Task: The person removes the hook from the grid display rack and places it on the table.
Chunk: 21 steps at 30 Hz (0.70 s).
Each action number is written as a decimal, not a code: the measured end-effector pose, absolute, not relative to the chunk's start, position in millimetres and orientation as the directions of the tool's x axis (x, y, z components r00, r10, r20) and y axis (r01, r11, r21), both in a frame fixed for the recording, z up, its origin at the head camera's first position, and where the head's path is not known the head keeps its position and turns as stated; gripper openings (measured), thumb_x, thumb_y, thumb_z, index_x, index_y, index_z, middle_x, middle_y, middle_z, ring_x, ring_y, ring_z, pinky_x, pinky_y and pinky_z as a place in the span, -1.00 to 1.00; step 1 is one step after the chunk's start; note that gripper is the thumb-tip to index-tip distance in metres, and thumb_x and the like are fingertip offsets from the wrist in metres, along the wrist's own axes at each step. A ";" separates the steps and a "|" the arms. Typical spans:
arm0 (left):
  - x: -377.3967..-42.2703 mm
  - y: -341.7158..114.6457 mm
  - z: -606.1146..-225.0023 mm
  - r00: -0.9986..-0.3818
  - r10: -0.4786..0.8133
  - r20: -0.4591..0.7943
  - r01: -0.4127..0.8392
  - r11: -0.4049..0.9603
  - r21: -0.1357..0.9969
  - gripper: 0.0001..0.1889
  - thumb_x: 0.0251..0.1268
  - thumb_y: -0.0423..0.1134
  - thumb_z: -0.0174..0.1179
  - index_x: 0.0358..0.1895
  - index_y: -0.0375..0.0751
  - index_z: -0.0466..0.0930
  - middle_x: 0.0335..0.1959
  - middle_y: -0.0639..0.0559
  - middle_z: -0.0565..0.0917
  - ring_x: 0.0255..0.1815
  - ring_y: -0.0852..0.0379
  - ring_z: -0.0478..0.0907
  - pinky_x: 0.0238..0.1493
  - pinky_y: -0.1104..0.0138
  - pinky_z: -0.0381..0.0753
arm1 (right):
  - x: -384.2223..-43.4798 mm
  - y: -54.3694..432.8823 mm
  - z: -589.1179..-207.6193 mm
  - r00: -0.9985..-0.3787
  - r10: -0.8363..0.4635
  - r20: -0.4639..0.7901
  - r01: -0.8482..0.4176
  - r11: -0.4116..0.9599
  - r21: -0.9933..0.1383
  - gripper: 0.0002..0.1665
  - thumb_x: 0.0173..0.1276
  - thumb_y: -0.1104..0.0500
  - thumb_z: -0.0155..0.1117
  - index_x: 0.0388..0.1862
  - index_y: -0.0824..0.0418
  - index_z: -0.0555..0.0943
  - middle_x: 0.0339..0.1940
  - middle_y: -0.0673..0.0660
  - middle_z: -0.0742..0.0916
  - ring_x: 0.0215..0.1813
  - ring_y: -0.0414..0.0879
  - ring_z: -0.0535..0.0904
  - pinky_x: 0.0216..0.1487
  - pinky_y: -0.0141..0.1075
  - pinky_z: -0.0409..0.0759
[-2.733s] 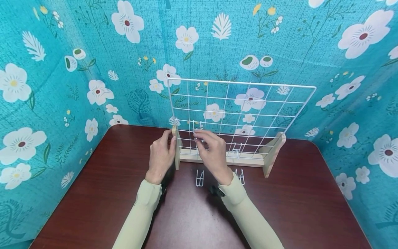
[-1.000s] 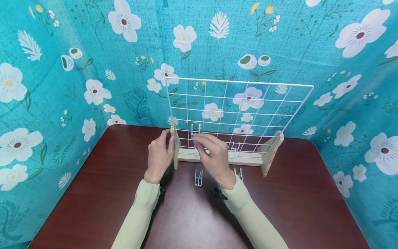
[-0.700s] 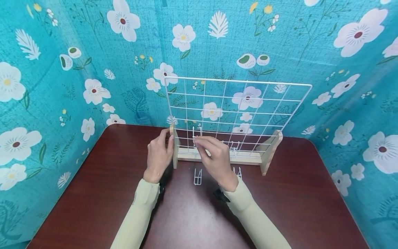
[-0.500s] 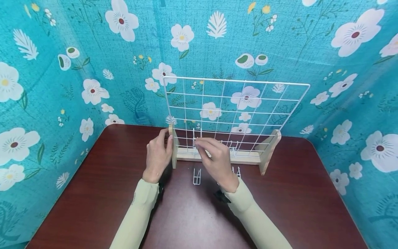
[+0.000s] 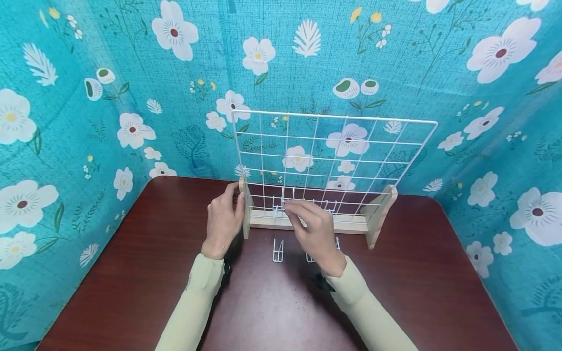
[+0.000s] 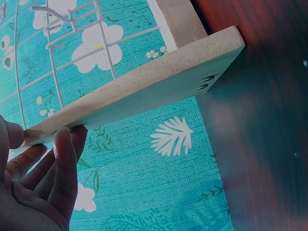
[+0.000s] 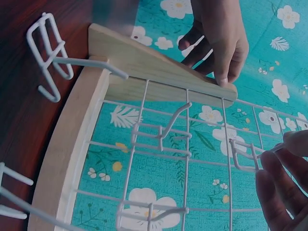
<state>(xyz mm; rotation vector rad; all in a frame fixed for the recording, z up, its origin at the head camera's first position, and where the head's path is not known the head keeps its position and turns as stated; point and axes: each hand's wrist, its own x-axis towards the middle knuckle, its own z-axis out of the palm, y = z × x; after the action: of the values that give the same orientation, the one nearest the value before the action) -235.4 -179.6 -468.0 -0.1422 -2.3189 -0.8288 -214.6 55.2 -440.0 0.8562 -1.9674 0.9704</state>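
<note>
A white wire grid panel stands in a wooden base. Its left wooden upright is held near the top by my left hand, fingers and thumb on either side. My right hand pinches a white wire hook between thumb and fingertips, at the front of the grid; its prongs point up. Just left of those fingers another wire hook hangs on the grid. A further hook hangs farther right, partly behind my right hand in the head view.
A loose wire hook lies on the dark red table in front of the base. More loose hooks lie beneath my right forearm, partly hidden. The right wooden upright stands at the other end. A floral curtain hangs behind.
My right hand has moved down and then right along the grid, with the hook still pinched. A hanging hook to its left shows more clearly now. My left hand stays on the upright.
</note>
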 end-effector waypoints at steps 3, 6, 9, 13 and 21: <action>-235.7 -179.9 -468.1 -0.776 -0.113 0.620 0.306 0.793 0.527 -0.68 0.62 -0.07 0.10 0.21 -0.15 0.62 -0.32 -0.16 0.81 -0.38 -0.16 0.77 -0.34 -0.03 0.68 | -214.8 59.3 -442.7 -0.481 -0.227 0.846 -0.803 0.501 -0.322 -0.86 0.31 0.37 0.47 -0.16 0.25 0.83 -0.20 0.16 0.88 -0.14 0.00 0.85 -0.01 -0.17 0.77; -236.0 -180.1 -467.8 -0.780 -0.113 0.616 0.302 0.793 0.528 -0.68 0.63 -0.07 0.10 0.22 -0.14 0.62 -0.33 -0.16 0.80 -0.38 -0.15 0.77 -0.35 -0.02 0.69 | -214.4 63.4 -444.6 -0.489 -0.225 0.843 -0.796 0.510 -0.326 -0.86 0.31 0.37 0.48 -0.17 0.26 0.83 -0.21 0.16 0.88 -0.14 0.00 0.85 -0.02 -0.16 0.77; -236.4 -180.0 -467.5 -0.781 -0.113 0.614 0.302 0.793 0.529 -0.68 0.63 -0.07 0.09 0.21 -0.15 0.62 -0.32 -0.17 0.81 -0.36 -0.16 0.78 -0.33 -0.03 0.69 | -212.6 67.7 -444.5 -0.505 -0.221 0.834 -0.788 0.512 -0.342 -0.86 0.31 0.37 0.48 -0.16 0.27 0.83 -0.21 0.16 0.88 -0.15 0.01 0.85 -0.03 -0.15 0.77; -236.9 -180.2 -467.2 -0.781 -0.114 0.613 0.299 0.795 0.528 -0.68 0.63 -0.06 0.09 0.20 -0.15 0.62 -0.28 -0.17 0.82 -0.32 -0.18 0.79 -0.29 -0.06 0.69 | -209.3 73.3 -443.4 -0.537 -0.217 0.815 -0.772 0.516 -0.371 -0.87 0.34 0.35 0.45 -0.15 0.27 0.83 -0.19 0.16 0.88 -0.13 0.01 0.85 -0.01 -0.14 0.76; -235.8 -179.6 -467.8 -0.794 -0.119 0.596 0.285 0.793 0.538 -0.67 0.63 -0.06 0.08 0.22 -0.13 0.62 -0.28 -0.17 0.82 -0.30 -0.19 0.79 -0.30 -0.05 0.70 | -203.2 88.0 -444.4 -0.571 -0.202 0.796 -0.746 0.533 -0.400 -0.86 0.34 0.36 0.45 -0.14 0.28 0.83 -0.16 0.17 0.88 -0.09 0.03 0.84 0.06 -0.17 0.73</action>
<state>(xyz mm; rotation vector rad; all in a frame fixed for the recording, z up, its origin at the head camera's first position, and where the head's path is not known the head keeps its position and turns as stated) -235.8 -179.6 -467.8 -0.1224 -2.3470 -0.8376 -203.2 88.0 -444.4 0.7647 -2.0658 0.9865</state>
